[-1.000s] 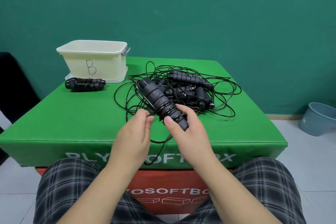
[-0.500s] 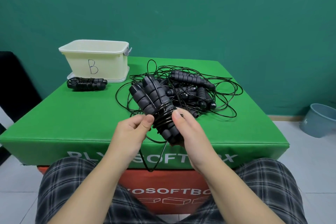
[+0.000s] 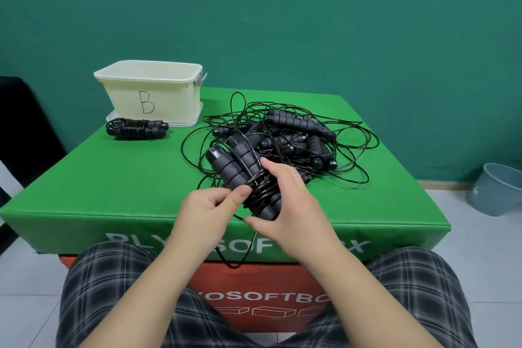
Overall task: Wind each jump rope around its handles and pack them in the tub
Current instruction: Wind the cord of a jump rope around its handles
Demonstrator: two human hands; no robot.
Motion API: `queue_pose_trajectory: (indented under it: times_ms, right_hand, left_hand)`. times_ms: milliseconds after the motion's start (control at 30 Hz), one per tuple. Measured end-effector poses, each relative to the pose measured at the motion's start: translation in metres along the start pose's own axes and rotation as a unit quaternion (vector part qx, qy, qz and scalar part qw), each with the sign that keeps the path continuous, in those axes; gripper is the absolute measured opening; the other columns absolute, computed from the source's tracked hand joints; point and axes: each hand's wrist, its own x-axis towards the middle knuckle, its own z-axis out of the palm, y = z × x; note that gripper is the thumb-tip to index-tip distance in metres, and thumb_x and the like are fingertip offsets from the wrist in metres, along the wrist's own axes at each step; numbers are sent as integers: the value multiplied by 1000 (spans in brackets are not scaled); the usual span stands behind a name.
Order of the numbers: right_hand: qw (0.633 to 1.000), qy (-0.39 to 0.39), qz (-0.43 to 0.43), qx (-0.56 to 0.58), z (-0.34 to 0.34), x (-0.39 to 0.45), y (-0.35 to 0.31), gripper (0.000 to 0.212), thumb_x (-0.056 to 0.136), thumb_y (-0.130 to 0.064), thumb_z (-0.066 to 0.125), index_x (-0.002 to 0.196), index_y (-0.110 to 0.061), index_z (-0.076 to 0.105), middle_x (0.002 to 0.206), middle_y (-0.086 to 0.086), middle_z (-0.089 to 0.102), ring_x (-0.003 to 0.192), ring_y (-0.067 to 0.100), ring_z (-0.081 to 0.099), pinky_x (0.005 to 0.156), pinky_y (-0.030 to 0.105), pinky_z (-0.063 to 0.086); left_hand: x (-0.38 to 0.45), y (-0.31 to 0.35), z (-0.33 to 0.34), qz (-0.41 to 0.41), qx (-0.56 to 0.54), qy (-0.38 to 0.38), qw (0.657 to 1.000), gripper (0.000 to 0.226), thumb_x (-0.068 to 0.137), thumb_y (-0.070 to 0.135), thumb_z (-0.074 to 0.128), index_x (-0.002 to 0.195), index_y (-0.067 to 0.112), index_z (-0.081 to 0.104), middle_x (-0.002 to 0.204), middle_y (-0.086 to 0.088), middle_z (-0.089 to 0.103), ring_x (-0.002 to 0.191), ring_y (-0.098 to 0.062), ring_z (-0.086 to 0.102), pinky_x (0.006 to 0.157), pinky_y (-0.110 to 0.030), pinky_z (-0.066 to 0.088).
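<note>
Centrally, right hand [image 3: 285, 200] gripping paired handles [image 3: 237, 167], left hand [image 3: 206, 209] pinching cord, near box front edge [image 3: 113, 223].

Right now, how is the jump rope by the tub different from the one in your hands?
The rope by the tub lies on the green box, untouched; the held rope is gripped by both hands. The first is fully wound; the second has only some turns, with cord dangling below. Both have black ribbed handles side by side.
</note>
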Motion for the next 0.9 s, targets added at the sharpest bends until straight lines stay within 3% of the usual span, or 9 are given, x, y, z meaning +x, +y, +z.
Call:
queue_pose_trajectory:
  times_ms: [67,100,133,233,300,500,600,700,900]
  right_hand:
    - [1000,20,11,9,-3,0,1,83,71,-31,82,140,-26,36,130,-15,40,110,-6,41,86,20,41]
    - [999,29,27,26,-4,0,0,81,70,-30,83,137,-24,38,125,-16,41,105,-9,41,85,17,39]
    - [997,39,45,42,-4,0,1,79,70,-30,83,134,-22,39,122,-15,41,102,-10,41,85,17,38]
    - [991,47,100,80,-5,-1,2,75,68,-33,84,126,-24,38,120,-11,46,96,-4,50,83,14,40]
    - [985,41,116,119,-7,-1,-2,72,67,-31,85,119,-30,36,115,-10,50,91,-12,53,76,5,39]
    - [936,7,142,323,-11,-1,-11,62,70,-3,82,116,-21,43,102,-14,56,77,-17,59,70,3,42]
    - [915,-11,145,377,-7,0,-9,61,63,-14,83,112,-26,49,106,-6,62,79,0,66,70,16,50]
    - [883,-37,152,442,-9,-1,-11,52,62,-17,70,111,-25,51,91,-5,68,60,15,66,46,22,47]
    - [838,-71,159,518,-1,0,-10,76,54,-34,71,124,-15,46,94,9,64,58,20,65,37,22,43]
  left_hand:
    - [0,2,-6,14,45,-67,997,52,76,72,45,61,25,62,55,15,26,43,-9,39,49,-25,31]
    - [1,4,-9,25,76,-98,992,41,80,70,43,74,38,67,55,7,57,56,-9,54,53,-23,37]
    - [1,5,-12,38,109,-123,986,35,84,64,42,95,44,69,94,25,55,80,-5,60,61,-19,42]
    - [6,-1,-19,92,223,-121,963,59,85,65,30,129,36,55,116,13,66,107,-8,60,84,-20,45]
    - [7,-2,-20,117,235,-100,960,69,82,74,24,127,34,57,112,14,67,104,-10,61,85,-27,46]
    - [7,-3,-10,86,110,-54,989,43,86,57,35,105,26,60,73,27,54,74,3,51,63,-8,33]
    - [6,-2,-8,91,24,-67,993,60,79,80,31,94,29,58,69,27,58,66,5,51,59,-11,35]
    - [6,-7,-4,62,-74,-85,992,92,64,92,35,91,6,56,56,14,45,51,-2,35,51,-21,28]
    - [9,-10,0,15,-238,-91,967,85,43,87,63,86,14,61,62,6,54,59,-12,46,56,-20,36]
